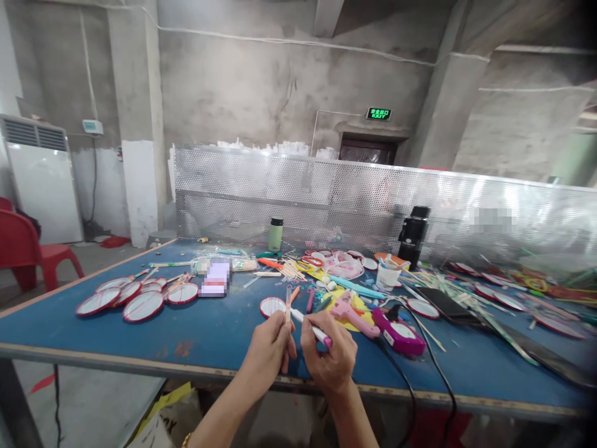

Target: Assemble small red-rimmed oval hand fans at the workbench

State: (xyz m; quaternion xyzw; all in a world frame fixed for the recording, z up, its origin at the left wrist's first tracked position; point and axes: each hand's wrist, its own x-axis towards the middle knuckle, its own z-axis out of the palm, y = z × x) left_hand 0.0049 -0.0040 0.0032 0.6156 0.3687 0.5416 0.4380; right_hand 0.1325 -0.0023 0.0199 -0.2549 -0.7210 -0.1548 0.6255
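You are working on the stick (288, 306) with the pen (321, 336), so the step in hand is looking like marking or drawing on it. The next move is likely calling for steadiness: your stick needs to be staying firm while the tip is travelling lightly along it.

Your left hand (270, 342) is nearly closed, with the thumb and fingers pinching the stick's lower part; the stick is standing roughly upright, its top sticking out above your fingers. Your right hand (329, 358) is curling round the pen in a writing grip, with little space left between fingers and thumb. The tip is pointing at the stick from the right-hand side; whether it is touching, you cannot tell from this view.

Both hands are hovering close together over the near edge of the bench (209, 339). Just beyond your left hand a disc (272, 307) is lying flat, and well off to that hand's left a cluster of discs (143, 306) is lying overlapped. Beyond your right hand the glue gun (349, 313) is resting on its side, with the purple box (402, 336) sitting to the right. Farther ahead of both hands, loose sticks (291, 270) are lying in a heap.
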